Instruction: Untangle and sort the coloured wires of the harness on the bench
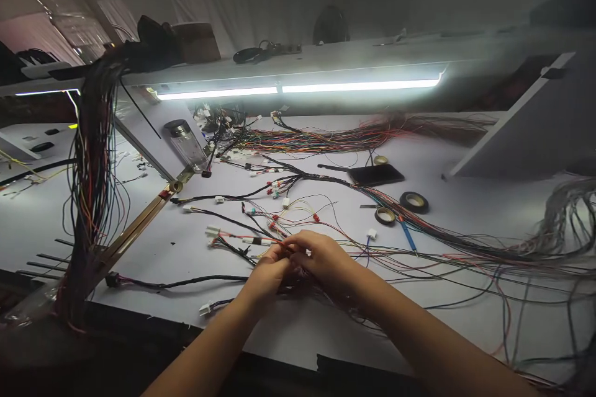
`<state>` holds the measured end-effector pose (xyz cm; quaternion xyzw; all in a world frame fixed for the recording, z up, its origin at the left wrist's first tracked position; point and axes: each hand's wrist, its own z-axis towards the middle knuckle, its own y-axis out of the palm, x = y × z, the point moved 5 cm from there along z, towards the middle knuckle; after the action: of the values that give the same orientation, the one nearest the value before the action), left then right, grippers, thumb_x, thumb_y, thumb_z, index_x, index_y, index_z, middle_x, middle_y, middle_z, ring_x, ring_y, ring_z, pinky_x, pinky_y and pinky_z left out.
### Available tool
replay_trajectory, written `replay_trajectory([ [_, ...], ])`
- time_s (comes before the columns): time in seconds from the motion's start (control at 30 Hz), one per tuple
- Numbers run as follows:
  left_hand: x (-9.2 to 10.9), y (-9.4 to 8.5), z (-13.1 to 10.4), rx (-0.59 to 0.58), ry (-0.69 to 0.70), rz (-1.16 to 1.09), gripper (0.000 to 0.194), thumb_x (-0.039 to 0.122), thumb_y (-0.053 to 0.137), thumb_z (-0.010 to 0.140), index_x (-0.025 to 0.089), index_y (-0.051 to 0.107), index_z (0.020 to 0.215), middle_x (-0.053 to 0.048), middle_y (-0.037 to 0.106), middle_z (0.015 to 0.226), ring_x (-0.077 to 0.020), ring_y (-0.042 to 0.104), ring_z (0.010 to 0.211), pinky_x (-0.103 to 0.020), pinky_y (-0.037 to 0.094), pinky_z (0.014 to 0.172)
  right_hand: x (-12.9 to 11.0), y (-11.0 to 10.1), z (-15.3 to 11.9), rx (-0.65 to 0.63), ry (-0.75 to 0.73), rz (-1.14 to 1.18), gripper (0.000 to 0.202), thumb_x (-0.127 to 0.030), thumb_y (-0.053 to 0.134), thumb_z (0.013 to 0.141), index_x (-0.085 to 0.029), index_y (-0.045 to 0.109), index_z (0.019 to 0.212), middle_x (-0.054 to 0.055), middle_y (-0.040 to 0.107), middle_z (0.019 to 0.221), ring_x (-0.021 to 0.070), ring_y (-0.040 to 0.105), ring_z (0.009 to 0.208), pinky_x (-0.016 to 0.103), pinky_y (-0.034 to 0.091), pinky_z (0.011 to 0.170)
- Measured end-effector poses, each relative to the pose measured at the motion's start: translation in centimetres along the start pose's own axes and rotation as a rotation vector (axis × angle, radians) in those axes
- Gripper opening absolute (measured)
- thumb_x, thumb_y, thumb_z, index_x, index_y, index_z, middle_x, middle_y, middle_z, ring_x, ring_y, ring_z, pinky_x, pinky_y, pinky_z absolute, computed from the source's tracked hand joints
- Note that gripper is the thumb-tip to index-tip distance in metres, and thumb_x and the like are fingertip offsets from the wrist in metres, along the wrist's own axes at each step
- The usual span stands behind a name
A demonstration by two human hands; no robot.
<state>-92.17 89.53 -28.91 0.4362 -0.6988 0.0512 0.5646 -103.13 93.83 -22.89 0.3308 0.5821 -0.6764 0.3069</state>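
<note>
Close together over the table's front half, my left hand and my right hand both have their fingers bent around thin wires of a wire harness. The exact spot they pinch is hidden by the fingers. An orange-red wire with a white connector runs out leftward from the fingers. Just below it lies a black-taped branch. Another black-sleeved branch passes to the left of my left hand. Loose wires stretch away to the right behind my right hand.
Tape rolls, a blue pen-like tool and a dark flat device lie beyond my right hand. A glass jar leans at the back left. A thick wire bundle hangs at left. A lit tube runs under the shelf.
</note>
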Motion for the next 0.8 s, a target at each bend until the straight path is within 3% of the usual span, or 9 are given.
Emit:
replay_trajectory([
  [0.07,0.4,-0.2,-0.1,-0.079,0.026,-0.024,0.031,0.014,0.063,0.066,0.017,0.061,0.097,-0.003,0.065,0.085,-0.0149,0.062,0.075,-0.026,0.048,0.071,0.1,0.5,0.1,-0.042,0.019,-0.049,0.045,-0.011,0.059,0.080,-0.028,0.058,0.122,-0.001,0.068,0.092,0.0167,0.062,0.085,0.028,0.046,0.077],
  [0.13,1.1,-1.3,-0.5,-0.066,0.044,0.074,0.032,0.016,0.059,0.070,0.017,0.063,0.101,-0.005,0.065,0.091,-0.0162,0.062,0.078,-0.029,0.049,0.075,0.2,-0.3,-0.5,-0.002,-0.013,-0.078,0.047,-0.016,0.061,0.082,-0.027,0.053,0.127,-0.001,0.069,0.093,0.0176,0.063,0.088,0.030,0.046,0.080],
  [0.2,2.3,-2.7,-1.3,0.013,0.120,0.397,0.021,0.025,0.058,0.078,0.018,0.066,0.096,-0.006,0.065,0.093,-0.0185,0.061,0.082,-0.032,0.050,0.077,0.5,-2.1,-1.9,0.095,-0.046,-0.097,0.038,-0.023,0.061,0.084,-0.025,0.056,0.122,0.001,0.068,0.099,0.0180,0.062,0.091,0.031,0.046,0.084],
  [0.27,3.8,-3.1,-2.5,0.071,0.324,0.831,0.018,0.034,0.057,0.083,0.019,0.066,0.080,-0.006,0.065,0.091,-0.0210,0.060,0.087,-0.035,0.049,0.081,1.3,-4.4,-4.1,0.175,-0.011,-0.128,0.026,-0.027,0.057,0.087,-0.022,0.059,0.112,0.003,0.066,0.100,0.0176,0.061,0.090,0.031,0.046,0.083],
  [0.33,4.5,-2.1,-3.9,0.047,0.599,1.151,0.019,0.034,0.057,0.086,0.020,0.064,0.074,-0.006,0.065,0.088,-0.0211,0.059,0.088,-0.035,0.048,0.082,2.4,-6.3,-6.8,0.190,0.086,-0.171,0.019,-0.029,0.053,0.089,-0.022,0.060,0.106,0.003,0.064,0.095,0.0173,0.060,0.085,0.030,0.047,0.077],
  [0.4,3.7,-0.3,-4.9,-0.042,0.829,1.332,0.012,0.030,0.059,0.085,0.022,0.065,0.091,-0.007,0.065,0.093,-0.0213,0.059,0.090,-0.036,0.049,0.083,3.7,-7.8,-9.8,0.172,0.211,-0.229,0.017,-0.031,0.051,0.090,-0.024,0.060,0.102,0.003,0.064,0.092,0.0180,0.059,0.081,0.030,0.047,0.073],
  [0.47,2.1,1.4,-5.0,-0.129,0.974,1.469,0.028,0.023,0.061,0.084,0.025,0.062,0.111,-0.008,0.065,0.104,-0.0230,0.059,0.096,-0.038,0.050,0.085,4.8,-8.8,-12.6,0.130,0.323,-0.288,0.016,-0.031,0.051,0.089,-0.025,0.060,0.100,0.003,0.064,0.093,0.0190,0.059,0.080,0.031,0.047,0.070],
  [0.63,-0.3,2.5,-2.4,-0.188,0.994,1.565,0.033,0.006,0.049,0.086,0.021,0.061,0.112,-0.008,0.065,0.104,-0.0214,0.059,0.092,-0.034,0.052,0.077,6.5,-9.5,-17.1,0.071,0.434,-0.405,0.017,-0.026,0.047,0.087,-0.025,0.062,0.095,0.004,0.064,0.096,0.0213,0.060,0.085,0.033,0.046,0.074],
  [0.8,-0.7,2.0,-1.5,-0.256,1.006,1.447,0.022,0.012,0.046,0.090,0.020,0.062,0.102,-0.007,0.064,0.101,-0.0191,0.056,0.089,-0.031,0.050,0.077,6.1,-8.2,-16.4,-0.032,0.398,-0.514,0.019,-0.016,0.046,0.087,-0.024,0.063,0.089,0.002,0.064,0.090,0.0188,0.060,0.081,0.029,0.043,0.071],
])
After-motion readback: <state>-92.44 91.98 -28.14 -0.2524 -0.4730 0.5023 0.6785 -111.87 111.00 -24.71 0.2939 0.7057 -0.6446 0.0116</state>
